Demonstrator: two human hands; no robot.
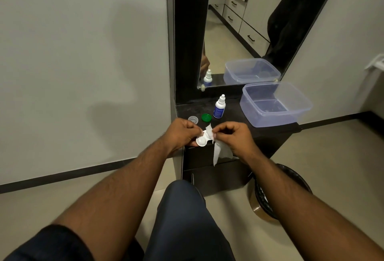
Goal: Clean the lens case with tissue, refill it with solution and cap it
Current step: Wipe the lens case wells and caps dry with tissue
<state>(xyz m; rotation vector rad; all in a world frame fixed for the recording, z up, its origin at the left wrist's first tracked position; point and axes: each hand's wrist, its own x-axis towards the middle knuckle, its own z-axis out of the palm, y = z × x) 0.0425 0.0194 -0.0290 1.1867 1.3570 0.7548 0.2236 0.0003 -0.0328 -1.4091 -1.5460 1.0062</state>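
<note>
My left hand holds a white lens case in front of the dark cabinet top; one round well faces me with its cap off. My right hand pinches a white tissue against the case's other well, and the rest of the tissue hangs down. A green cap and a clear cap lie on the cabinet top just behind my hands. The white solution bottle with a blue label stands upright and capped behind them.
An open clear plastic tub sits on the right of the cabinet top. A mirror leans behind it. A black waste bin stands on the floor at the right. My knee is below the hands. A grey wall is at left.
</note>
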